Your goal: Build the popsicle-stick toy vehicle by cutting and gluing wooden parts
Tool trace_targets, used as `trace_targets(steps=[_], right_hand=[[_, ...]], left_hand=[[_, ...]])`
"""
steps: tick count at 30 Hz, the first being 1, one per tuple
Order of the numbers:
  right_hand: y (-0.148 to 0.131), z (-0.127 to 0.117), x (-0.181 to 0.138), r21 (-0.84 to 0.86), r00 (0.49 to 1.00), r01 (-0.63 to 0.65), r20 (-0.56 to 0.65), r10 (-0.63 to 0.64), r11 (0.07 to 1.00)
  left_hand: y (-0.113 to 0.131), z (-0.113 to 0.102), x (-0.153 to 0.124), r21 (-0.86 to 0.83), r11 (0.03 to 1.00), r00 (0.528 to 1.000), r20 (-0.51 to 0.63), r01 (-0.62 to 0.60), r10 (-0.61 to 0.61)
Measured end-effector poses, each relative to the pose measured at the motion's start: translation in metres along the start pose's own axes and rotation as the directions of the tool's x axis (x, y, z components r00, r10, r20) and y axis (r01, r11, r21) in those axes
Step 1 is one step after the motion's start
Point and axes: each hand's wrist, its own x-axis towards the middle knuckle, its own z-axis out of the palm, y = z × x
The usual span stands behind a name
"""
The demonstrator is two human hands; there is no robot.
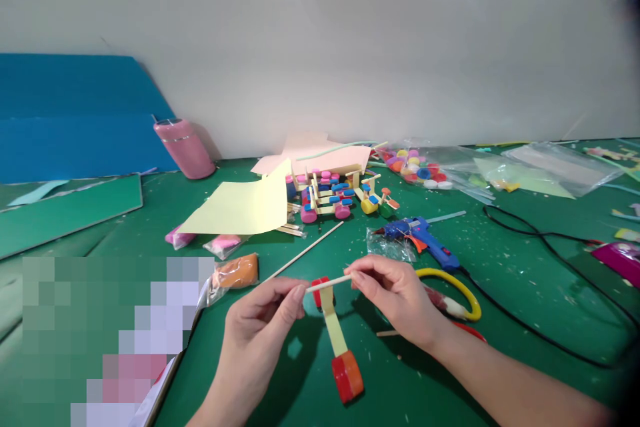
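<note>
My left hand (263,327) pinches one end of a thin white stick (327,283), and my right hand (395,297) pinches the other end. On that stick sits a small craft piece (333,327): a yellow popsicle stick with a red bottle cap (320,288) near the top and a red-orange cap pair (347,377) at its lower end. The piece hangs just above the green table (500,267). A long wooden skewer (305,252) lies on the table just beyond my hands.
A blue glue gun (423,240) with a black cable (540,333) lies behind my right hand, with yellow-handled scissors (457,293) beside it. Further back are finished stick-and-cap toys (333,197), yellow paper (245,208), bags of caps (420,167), clay packets (235,272) and a pink tumbler (185,147).
</note>
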Motion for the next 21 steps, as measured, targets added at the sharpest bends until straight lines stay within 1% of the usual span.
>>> trace_targets(steps=[3, 5, 7, 9, 12, 16, 21], right_hand=[[0.000, 0.000, 0.000, 0.000, 1.000, 0.000, 0.005, 0.000, 1.000], [-0.001, -0.001, -0.001, 0.002, 1.000, -0.009, 0.007, 0.009, 1.000], [-0.001, -0.001, 0.000, 0.004, 1.000, -0.016, 0.005, 0.016, 1.000], [-0.002, -0.002, 0.001, 0.006, 1.000, -0.021, 0.005, 0.021, 1.000], [-0.002, -0.002, 0.002, 0.012, 1.000, -0.014, 0.008, 0.014, 1.000], [-0.001, -0.002, 0.001, 0.023, 1.000, -0.017, 0.004, 0.017, 1.000], [0.000, -0.002, -0.002, 0.159, 0.993, -0.116, 0.045, 0.110, 0.980]], left_hand=[[-0.001, 0.002, -0.001, -0.020, 0.999, 0.999, 0.009, 0.039, -0.039], [-0.005, 0.003, 0.000, 0.023, 0.999, 0.997, 0.059, 0.047, -0.048], [-0.008, 0.005, 0.001, 0.118, 0.993, 0.991, 0.133, 0.015, -0.030], [-0.011, 0.006, 0.003, 0.223, 0.974, 0.980, 0.199, -0.043, -0.002], [-0.012, 0.007, 0.005, 0.311, 0.943, 0.967, 0.251, -0.121, 0.041], [-0.014, 0.008, 0.005, 0.325, 0.932, 0.961, 0.267, -0.161, 0.073], [-0.018, 0.008, 0.006, 0.319, 0.936, 0.963, 0.263, -0.149, 0.064]])
